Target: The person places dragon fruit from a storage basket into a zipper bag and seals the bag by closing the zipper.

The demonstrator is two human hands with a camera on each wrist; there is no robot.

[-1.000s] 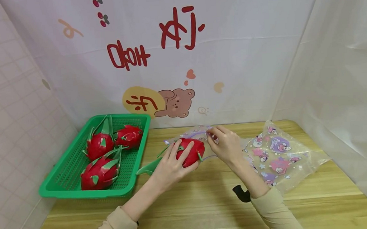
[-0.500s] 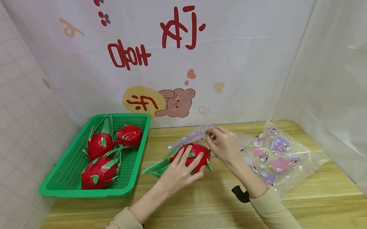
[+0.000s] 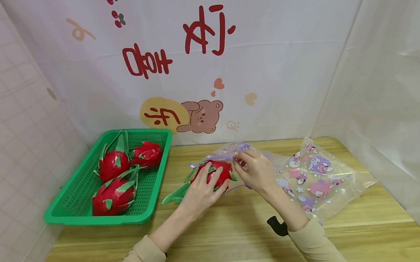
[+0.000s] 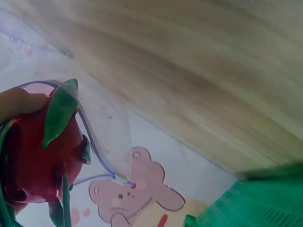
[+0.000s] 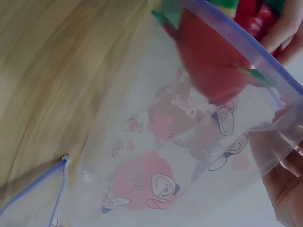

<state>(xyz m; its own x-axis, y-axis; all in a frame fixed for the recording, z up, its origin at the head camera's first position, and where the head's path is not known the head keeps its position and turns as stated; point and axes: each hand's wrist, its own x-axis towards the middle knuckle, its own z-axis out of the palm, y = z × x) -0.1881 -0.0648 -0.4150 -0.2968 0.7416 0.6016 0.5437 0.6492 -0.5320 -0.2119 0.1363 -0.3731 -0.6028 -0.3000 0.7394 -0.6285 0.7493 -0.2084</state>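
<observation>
My left hand (image 3: 199, 193) grips a red dragon fruit (image 3: 227, 171) with green scales and long green leaves, fingers spread over its top. The fruit's end sits inside the mouth of a clear zip bag (image 5: 189, 156) with cartoon prints and a purple seal. In the right wrist view its red tip shows through the plastic, while the leaves stay outside in the head view. My right hand (image 3: 257, 172) pinches the bag's mouth edge to the right of the fruit. In the left wrist view, the purple seal curves round the dragon fruit (image 4: 40, 156).
A green plastic basket (image 3: 55, 219) at the left holds three more dragon fruits (image 3: 113, 198). A second printed clear bag (image 3: 319, 176) lies flat on the wooden table (image 3: 241, 243) at the right. A small black object (image 3: 276, 225) shows beside my right forearm. A white printed sheet (image 3: 282, 59) hangs behind.
My left hand first shifted the dragon fruit right and nearer, then back up toward the bag, where its end now lies in the mouth. My right hand stays at the bag's edge.
</observation>
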